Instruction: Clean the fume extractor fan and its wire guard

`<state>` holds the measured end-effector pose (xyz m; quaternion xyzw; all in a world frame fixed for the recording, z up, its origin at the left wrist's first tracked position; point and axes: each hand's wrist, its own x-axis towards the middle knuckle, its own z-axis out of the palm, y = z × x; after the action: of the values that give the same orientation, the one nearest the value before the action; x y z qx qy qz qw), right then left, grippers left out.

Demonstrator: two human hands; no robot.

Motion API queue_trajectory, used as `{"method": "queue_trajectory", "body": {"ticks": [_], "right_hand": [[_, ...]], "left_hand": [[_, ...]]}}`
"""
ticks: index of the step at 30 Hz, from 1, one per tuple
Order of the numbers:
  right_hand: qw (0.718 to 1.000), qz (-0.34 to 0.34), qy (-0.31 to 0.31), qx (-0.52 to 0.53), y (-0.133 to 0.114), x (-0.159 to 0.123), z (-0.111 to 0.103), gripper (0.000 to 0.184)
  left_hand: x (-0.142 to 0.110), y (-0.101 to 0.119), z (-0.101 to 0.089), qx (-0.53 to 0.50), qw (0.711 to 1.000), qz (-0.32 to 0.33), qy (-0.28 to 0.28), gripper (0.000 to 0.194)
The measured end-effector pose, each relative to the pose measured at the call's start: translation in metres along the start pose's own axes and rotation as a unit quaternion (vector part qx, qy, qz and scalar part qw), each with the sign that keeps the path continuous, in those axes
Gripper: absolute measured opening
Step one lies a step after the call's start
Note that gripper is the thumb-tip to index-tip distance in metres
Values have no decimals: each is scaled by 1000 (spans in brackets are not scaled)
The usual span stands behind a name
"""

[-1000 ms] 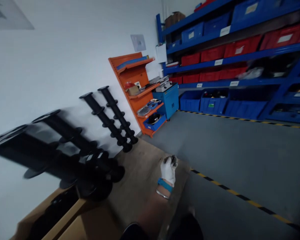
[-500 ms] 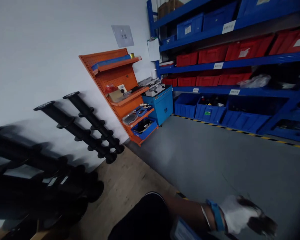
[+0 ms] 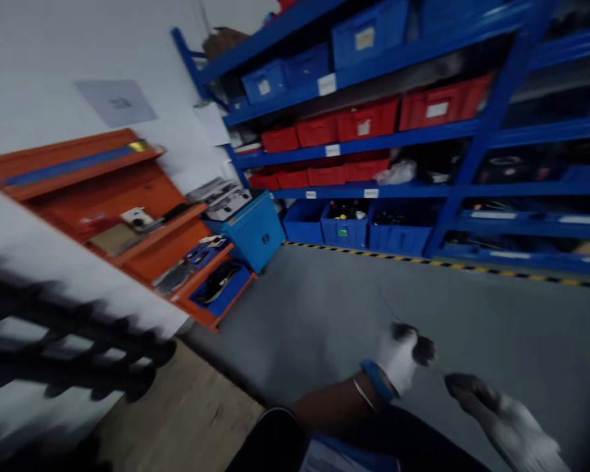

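My left hand [image 3: 404, 354], in a white glove with dark fingertips, is closed over the grey floor. A thin dark strand [image 3: 387, 305], like a wire, sticks out of it up and to the left. My right hand [image 3: 504, 413], gloved the same way, is at lower right with its fingers pressed together, pointing at the left hand. A faint thin line seems to run across the small gap between the hands; blur hides what the right fingers hold. A blue band [image 3: 377, 380] circles my left wrist.
A blue rack [image 3: 465, 164] with red and blue bins stands ahead behind a yellow-black floor stripe [image 3: 398, 257]. On the left are an orange shelf stand [image 3: 142, 242], a blue cabinet [image 3: 258, 229] and black spools [image 3: 69, 367] by the wall.
The view has swung right, so the shelf stand and rack sit further left. My right hand has come into view beside my left hand, which still holds the strand.
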<state>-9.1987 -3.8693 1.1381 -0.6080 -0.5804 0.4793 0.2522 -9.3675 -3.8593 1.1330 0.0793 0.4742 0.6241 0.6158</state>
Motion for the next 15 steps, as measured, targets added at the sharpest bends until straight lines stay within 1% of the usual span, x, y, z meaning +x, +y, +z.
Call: {"method": "queue_trajectory", "body": {"ticks": [2, 4, 7, 10, 13, 15], "right_hand": [[999, 9, -23, 30, -13, 30, -27, 37], [999, -5, -12, 37, -15, 63, -52, 40], [999, -28, 30, 31, 2, 115, -89, 42], [997, -11, 74, 22, 25, 161, -135, 44], [991, 16, 131, 15, 37, 191, -189, 42], [982, 17, 189, 13, 39, 200, -227, 40]], "left_hand": [[22, 8, 36, 9, 999, 13, -37, 42], [50, 10, 73, 23, 998, 14, -58, 45], [102, 0, 134, 51, 994, 4, -96, 46], [155, -17, 204, 79, 982, -22, -168, 45], [197, -33, 282, 124, 955, -80, -256, 50], [217, -46, 337, 176, 919, -131, -328, 53]]}}
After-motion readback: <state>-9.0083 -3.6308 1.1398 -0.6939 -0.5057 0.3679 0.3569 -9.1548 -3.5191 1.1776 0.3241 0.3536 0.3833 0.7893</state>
